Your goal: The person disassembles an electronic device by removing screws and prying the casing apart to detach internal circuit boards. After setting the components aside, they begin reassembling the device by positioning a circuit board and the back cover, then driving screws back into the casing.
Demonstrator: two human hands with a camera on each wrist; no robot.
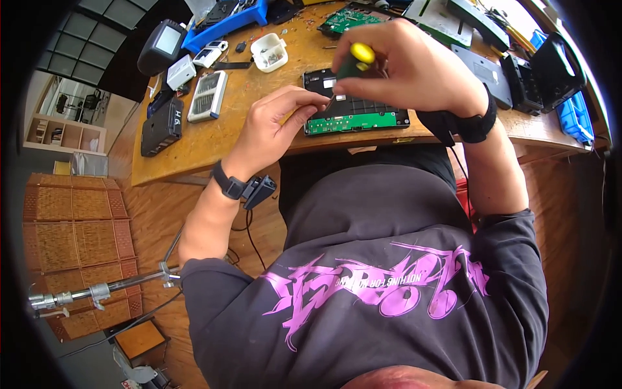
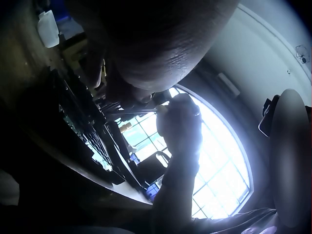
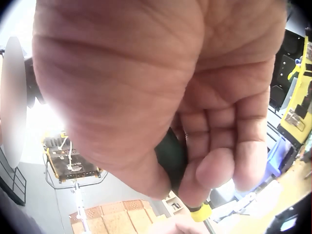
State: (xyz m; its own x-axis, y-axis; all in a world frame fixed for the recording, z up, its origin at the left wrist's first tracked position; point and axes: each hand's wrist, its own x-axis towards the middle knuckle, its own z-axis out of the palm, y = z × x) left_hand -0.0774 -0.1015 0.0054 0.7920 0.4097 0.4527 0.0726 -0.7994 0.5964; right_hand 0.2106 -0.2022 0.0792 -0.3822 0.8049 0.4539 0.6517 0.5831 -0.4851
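Note:
My right hand point(image 1: 418, 68) grips a screwdriver point(image 1: 350, 69) with a dark green handle and a yellow end. Its handle point(image 3: 171, 158) lies between thumb and curled fingers in the right wrist view. The thin shaft point(image 2: 131, 111) runs toward my left hand point(image 1: 262, 133), whose thumb and forefinger pinch at the tip; I cannot tell whether a small part is held there too. Beneath both hands, near the table's front edge, lies a black flat device casing point(image 1: 379, 106) with a green circuit board strip point(image 1: 356, 122) along its near side.
On the wooden table point(image 1: 272, 83) stand a white container point(image 1: 269, 53) of small parts, a bit case point(image 1: 208, 96) and a black box point(image 1: 162, 128) at left. A blue tray point(image 1: 227, 29) and a green circuit board point(image 1: 355, 21) lie behind. Black equipment point(image 1: 560, 71) stands at right.

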